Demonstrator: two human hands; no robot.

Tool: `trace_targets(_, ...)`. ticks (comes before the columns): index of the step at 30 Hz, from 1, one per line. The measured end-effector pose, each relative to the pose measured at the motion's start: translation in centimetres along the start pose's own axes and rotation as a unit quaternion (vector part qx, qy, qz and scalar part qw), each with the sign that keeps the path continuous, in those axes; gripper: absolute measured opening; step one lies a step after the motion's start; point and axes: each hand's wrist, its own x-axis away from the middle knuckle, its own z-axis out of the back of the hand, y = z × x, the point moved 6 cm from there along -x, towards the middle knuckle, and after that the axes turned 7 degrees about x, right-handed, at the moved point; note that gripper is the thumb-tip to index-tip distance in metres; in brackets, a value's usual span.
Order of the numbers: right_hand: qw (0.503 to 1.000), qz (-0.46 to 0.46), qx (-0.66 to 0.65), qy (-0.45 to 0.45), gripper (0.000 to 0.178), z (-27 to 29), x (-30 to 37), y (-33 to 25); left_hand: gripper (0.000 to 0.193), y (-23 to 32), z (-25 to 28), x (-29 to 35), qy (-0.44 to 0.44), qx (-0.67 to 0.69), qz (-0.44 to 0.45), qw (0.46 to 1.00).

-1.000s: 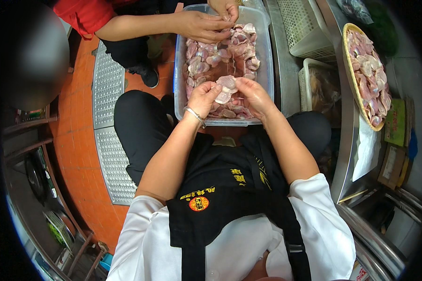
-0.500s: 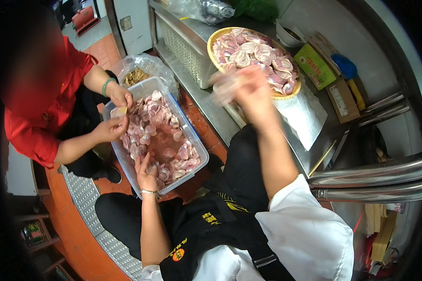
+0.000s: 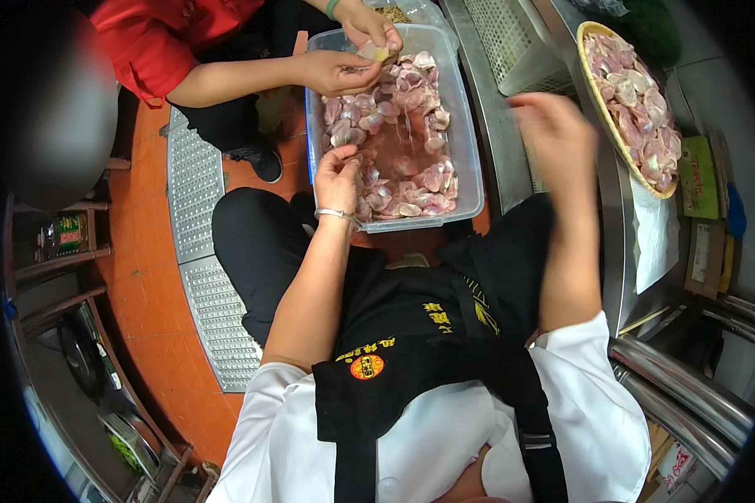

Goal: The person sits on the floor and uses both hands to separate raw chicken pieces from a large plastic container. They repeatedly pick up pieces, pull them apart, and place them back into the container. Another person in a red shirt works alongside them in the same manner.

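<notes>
A clear plastic tub (image 3: 475, 180) stands between my knees and a co-worker, with reddish water and many pink, opened gizzards (image 3: 434, 178) in it. My left hand (image 3: 339, 178) reaches over the tub's near left side, fingers curled together against the gizzards; what they hold, if anything, is hidden. To the tub's right, my right hand (image 3: 558, 134) hangs in the air, smeared by motion, between the tub and a round woven basket (image 3: 590, 71) heaped with gizzards. Across the tub, the co-worker's hands (image 3: 348, 71) pinch a pale, yellowish piece.
The basket stands on a steel counter (image 3: 617, 251) beside a white sheet (image 3: 656, 235) and a green box (image 3: 701, 178). Below it is a white perforated crate (image 3: 512, 50). Steel pipes (image 3: 688, 394) jut out at my right. A metal floor grate (image 3: 218, 302) lies at the left.
My right hand has left the basket, where a blurred pale piece showed at it, and come back toward the tub. My left hand's fingers have curled in. My view has turned.
</notes>
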Motion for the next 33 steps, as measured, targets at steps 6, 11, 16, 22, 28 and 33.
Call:
trace_targets(6, 0.894, -0.039, 0.229, -0.383, 0.025, -22.1, 3.6, 5.3, 0.023, 1.0, -1.7, 0.6, -0.009, 0.006, 0.011, 1.000)
trace_targets(11, 0.866, -0.002, 0.251, -0.432, 0.031, -27.5, 6.4, 6.0, 0.021, 0.8, -1.1, 0.5, -0.007, -0.009, 0.009, 1.000)
trace_targets(16, 0.899, -0.013, -0.032, -0.437, 0.016, -25.0, 5.0, 5.3, 0.022, 0.2, -1.8, 0.3, -0.047, -0.015, 0.007, 0.999)
trace_targets(22, 0.804, -0.186, -0.368, -0.428, 0.017, -19.1, 4.9, 2.4, 0.026, -2.1, -4.1, 1.7, -0.183, 0.120, 0.197, 0.956)
trace_targets(28, 0.862, -0.155, -0.357, -0.325, 0.021, -17.6, 5.5, 2.8, 0.030, -1.2, -5.1, 3.0, -0.220, 0.116, 0.210, 0.945)
trace_targets(33, 0.867, -0.176, -0.373, -0.281, 0.016, -17.3, 5.3, 2.4, 0.025, -1.4, -4.6, 2.8, -0.193, 0.084, 0.190, 0.959)
